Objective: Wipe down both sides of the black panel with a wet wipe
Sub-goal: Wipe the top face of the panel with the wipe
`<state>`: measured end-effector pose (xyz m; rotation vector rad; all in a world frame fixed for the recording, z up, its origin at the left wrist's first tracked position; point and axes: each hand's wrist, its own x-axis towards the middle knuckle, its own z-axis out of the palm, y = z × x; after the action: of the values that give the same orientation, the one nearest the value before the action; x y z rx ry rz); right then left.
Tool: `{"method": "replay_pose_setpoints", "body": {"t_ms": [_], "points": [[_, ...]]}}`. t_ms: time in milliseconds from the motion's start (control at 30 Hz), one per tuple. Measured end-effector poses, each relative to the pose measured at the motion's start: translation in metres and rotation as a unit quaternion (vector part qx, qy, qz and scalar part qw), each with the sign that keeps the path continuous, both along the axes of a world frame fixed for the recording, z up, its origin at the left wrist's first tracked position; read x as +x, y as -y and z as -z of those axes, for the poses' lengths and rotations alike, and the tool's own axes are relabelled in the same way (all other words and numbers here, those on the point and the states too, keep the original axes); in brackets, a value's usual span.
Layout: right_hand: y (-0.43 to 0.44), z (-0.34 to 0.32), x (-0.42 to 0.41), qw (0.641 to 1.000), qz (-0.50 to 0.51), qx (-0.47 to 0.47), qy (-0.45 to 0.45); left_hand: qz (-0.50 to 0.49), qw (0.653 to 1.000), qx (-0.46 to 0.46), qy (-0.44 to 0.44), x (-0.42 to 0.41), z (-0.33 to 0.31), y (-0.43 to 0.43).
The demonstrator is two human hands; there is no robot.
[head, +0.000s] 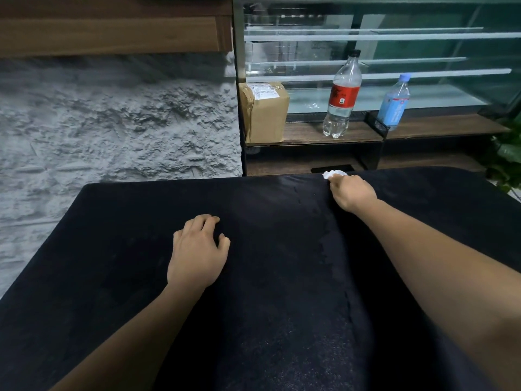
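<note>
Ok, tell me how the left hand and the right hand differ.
The right hand grips a bunched white wet wipe; the left hand holds nothing. The right hand is at the far edge of the black panel; the left hand lies nearer, toward its middle. The left hand's fingers are loosely curled, the right hand's closed round the wipe. Both are on the panel's upper face.

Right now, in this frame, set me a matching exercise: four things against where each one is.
Things: 1 left hand; 2 wet wipe; 3 red-label bottle; 4 cardboard box.
Places: A wooden shelf, left end; B far edge of the black panel, in the right hand; C resting mid-panel; D between box and blue bottle.
Pairs: 1-C; 2-B; 3-D; 4-A.
</note>
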<state>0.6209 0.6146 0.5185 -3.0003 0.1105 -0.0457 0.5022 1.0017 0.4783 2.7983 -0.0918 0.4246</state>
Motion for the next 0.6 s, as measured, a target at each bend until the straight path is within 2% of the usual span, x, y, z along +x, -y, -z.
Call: {"method": "replay_pose_setpoints", "body": {"t_ms": [200,400,600], "points": [[-0.025,-0.006,-0.005,1.0,0.012,0.017,-0.009,0.0,1.0,0.001,0.0,0.0,0.0,0.0],[-0.063,0.003,-0.02,0.994,-0.04,0.094,0.033,-0.001,1.0,0.002,-0.005,0.001,0.0,-0.001],[-0.106,0.01,-0.041,0.992,-0.09,0.082,0.028,0.001,1.0,0.003,-0.005,0.001,0.0,0.0]]}}
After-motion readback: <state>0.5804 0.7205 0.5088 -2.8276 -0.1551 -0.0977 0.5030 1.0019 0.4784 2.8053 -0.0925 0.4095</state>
